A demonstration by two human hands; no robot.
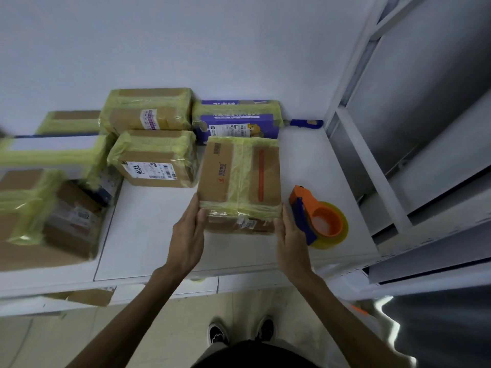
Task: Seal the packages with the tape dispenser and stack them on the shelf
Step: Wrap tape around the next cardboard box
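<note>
Carton (240,179), brown, banded with yellowish tape lengthwise and across its near end, lies on the white counter (148,235) between both hands; whether its near edge is lifted cannot be told. Pose of left grip (187,235): forearm enters from lower left, fingers straight and together, laid flat along the carton's left side at the near corner, thumb set against the near face. It is pressing, not clenched. Pose of right grip (291,241): forearm enters from lower right, mirrored, with fingers straight along the carton's right side and thumb at the near right corner. It is likewise pressing flat, with nothing curled round. Orange-and-blue tape dispenser (317,216) with its yellowish roll lies on the counter just right of the carton, close behind the right grip; contact cannot be told. A purple box (236,123) stands directly behind the carton. A labelled box (155,160), marked 7938, is just left of the carton's far half, with another taped box (148,110) behind it. A large blurred box (42,216) is well left of the carton. A blue-handled tool (305,122) lies behind and right of the carton, by the wall. The metal shelf (438,155) stands right of the carton, beyond the tape dispenser.
</note>
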